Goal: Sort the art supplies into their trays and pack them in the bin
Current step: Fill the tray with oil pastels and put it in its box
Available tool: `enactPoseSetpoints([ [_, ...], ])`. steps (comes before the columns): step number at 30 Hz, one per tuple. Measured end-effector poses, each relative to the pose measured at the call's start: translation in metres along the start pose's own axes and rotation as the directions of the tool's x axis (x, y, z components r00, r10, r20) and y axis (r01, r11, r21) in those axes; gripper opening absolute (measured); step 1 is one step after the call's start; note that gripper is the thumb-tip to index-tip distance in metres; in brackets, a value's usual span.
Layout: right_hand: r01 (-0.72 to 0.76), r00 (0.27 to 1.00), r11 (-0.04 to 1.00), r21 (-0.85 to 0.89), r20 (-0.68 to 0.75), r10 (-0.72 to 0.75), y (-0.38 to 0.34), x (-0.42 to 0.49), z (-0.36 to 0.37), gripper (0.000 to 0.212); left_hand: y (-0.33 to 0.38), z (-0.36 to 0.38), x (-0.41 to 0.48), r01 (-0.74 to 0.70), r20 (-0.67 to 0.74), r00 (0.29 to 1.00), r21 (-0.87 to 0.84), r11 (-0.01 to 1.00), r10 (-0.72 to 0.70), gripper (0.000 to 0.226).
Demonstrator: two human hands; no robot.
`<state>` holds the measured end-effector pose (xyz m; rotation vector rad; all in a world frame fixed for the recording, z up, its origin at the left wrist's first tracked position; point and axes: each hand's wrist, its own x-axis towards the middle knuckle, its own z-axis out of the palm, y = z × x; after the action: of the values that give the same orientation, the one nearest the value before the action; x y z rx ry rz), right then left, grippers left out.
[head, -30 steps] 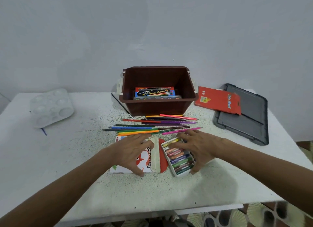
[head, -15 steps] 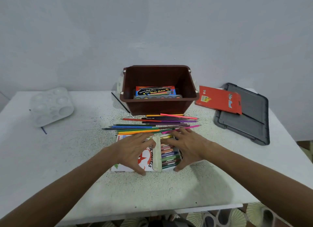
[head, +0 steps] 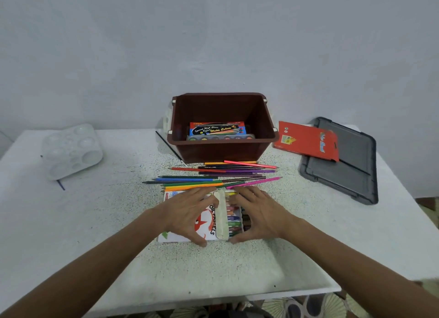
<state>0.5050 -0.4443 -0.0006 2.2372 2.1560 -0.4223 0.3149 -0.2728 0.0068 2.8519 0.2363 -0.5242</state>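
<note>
So the pastel box [head: 174, 237] is lying flat on the table [head: 114, 234], just in front of the loose pencils [head: 209, 180], with the pastel tray [head: 234, 219] poking out of its open right end. It looks about halfway in. The left hand [head: 187, 213] spans the box, fingers spread over the top and thumb hooked on the near edge, holding it down. The right hand [head: 259, 215] does the same on the tray, thumb at the near end and fingers over the far end. My guess is the tray is light, thin plastic that flexes, and the pastels are soft and snap or smear easily. I'd hold it by the two short ends and keep it level. The cardboard flap could snag too. The bin [head: 218, 151] sits behind the pencils.
</note>
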Motion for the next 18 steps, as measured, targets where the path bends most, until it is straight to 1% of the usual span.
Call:
enactPoseSetpoints([
  [2,-0.078,0.995,0.99,0.117,-0.059,0.085,0.003,-0.008,-0.001,0.091,0.0,0.001,0.0,0.001,-0.003,1.0,0.005,1.0,-0.001,0.097],
  [4,-0.202,0.956,0.946,0.255,-0.159,0.247,0.007,-0.014,0.003,0.073,-0.001,0.002,0.0,0.006,-0.005,1.0,-0.003,1.0,-0.006,0.098],
  [6,-0.355,0.861,0.839,0.413,-0.205,0.465,0.011,-0.02,0.007,0.056,-0.001,0.003,0.0,0.01,-0.005,1.0,-0.001,1.0,-0.01,0.098],
  [7,-0.414,0.809,0.769,0.488,-0.19,0.556,0.012,-0.022,0.008,0.05,-0.001,0.004,0.0,0.014,-0.002,1.0,0.002,1.0,-0.014,0.098],
  [8,-0.446,0.774,0.698,0.56,-0.15,0.615,0.012,-0.024,0.008,0.046,-0.001,0.004,0.0,0.016,-0.001,1.0,0.005,1.0,-0.016,0.098],
  [9,-0.446,0.762,0.637,0.629,-0.107,0.639,0.01,-0.026,0.008,0.041,-0.001,0.004,0.0,0.016,-0.002,1.0,0.006,1.0,-0.016,0.097],
  [10,-0.421,0.764,0.581,0.696,-0.072,0.641,0.008,-0.028,0.008,0.037,-0.001,0.004,0.001,0.016,-0.003,1.0,0.008,1.0,-0.016,0.097],
  [11,-0.391,0.773,0.536,0.749,-0.049,0.633,0.004,-0.03,0.009,0.034,-0.001,0.004,0.001,0.013,-0.002,1.0,0.01,1.0,-0.012,0.097],
  [12,-0.365,0.778,0.513,0.777,-0.048,0.626,0.001,-0.031,0.009,0.032,-0.002,0.004,0.001,0.009,-0.004,1.0,0.008,1.0,-0.009,0.096],
  [16,-0.313,0.761,0.474,0.823,-0.081,0.644,-0.009,-0.031,0.015,0.029,-0.002,0.004,0.002,0.005,-0.003,1.0,-0.012,1.0,-0.005,0.093],
  [18,-0.303,0.751,0.476,0.826,-0.101,0.653,-0.015,-0.029,0.016,0.028,-0.001,0.004,0.002,0.006,-0.005,1.0,-0.011,1.0,-0.006,0.093],
])
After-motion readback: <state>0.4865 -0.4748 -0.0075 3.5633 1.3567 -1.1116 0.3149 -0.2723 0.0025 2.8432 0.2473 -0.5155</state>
